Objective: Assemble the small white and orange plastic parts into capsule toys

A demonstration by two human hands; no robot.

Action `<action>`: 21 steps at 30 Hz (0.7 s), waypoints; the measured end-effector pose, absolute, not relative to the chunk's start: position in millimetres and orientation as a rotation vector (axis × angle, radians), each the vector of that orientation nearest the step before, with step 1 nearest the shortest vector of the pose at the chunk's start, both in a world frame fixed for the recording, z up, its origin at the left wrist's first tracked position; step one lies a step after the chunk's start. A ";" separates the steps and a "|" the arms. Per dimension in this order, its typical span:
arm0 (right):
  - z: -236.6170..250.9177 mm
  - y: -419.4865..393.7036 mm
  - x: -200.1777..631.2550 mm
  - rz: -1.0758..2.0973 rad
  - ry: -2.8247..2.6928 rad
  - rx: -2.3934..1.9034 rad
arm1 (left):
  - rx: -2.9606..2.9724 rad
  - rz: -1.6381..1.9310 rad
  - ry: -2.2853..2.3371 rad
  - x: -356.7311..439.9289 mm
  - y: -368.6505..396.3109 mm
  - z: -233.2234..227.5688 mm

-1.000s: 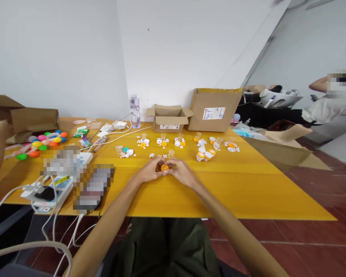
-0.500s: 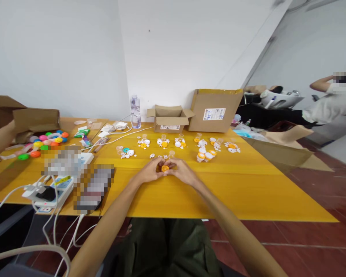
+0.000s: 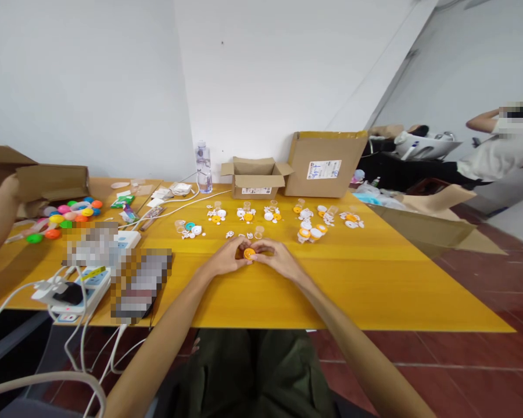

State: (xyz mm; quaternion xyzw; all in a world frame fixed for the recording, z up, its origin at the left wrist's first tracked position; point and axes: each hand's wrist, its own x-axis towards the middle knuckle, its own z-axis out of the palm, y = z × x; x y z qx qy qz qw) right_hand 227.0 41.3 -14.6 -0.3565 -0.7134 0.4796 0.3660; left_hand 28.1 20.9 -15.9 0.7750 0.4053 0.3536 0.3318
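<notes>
Between my two hands, just above the yellow table, is a small round orange plastic part. My left hand grips it from the left with curled fingers. From the other side my right hand closes on it, its thumb lying across the orange face. Any smaller piece under my fingers is hidden. Right beyond my fingertips lie small white plastic pieces and a clear cup. A cluster of white-and-orange round pieces stands to the right.
Several piles of white and orange parts line the back, before an open small carton and a larger box. A bottle stands by the wall. Leftward are a phone, a power strip, coloured balls and another person's arm.
The orange part has turned a little between my fingers, and my right thumb now lies further over it. At the left, the other person's arm has moved further into view.
</notes>
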 end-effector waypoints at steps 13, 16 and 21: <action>-24.6 41.9 239.3 1.099 -1.681 -1.046 | 2.123 0.892 1.140 26.3 20.4 -14.7; -24.2 41.0 238.5 1.087 -1.685 -1.041 | 2.143 0.877 1.126 25.5 19.7 -13.6; -24.4 39.3 238.4 1.071 -1.697 -1.022 | 2.154 0.913 1.129 22.0 18.8 -9.8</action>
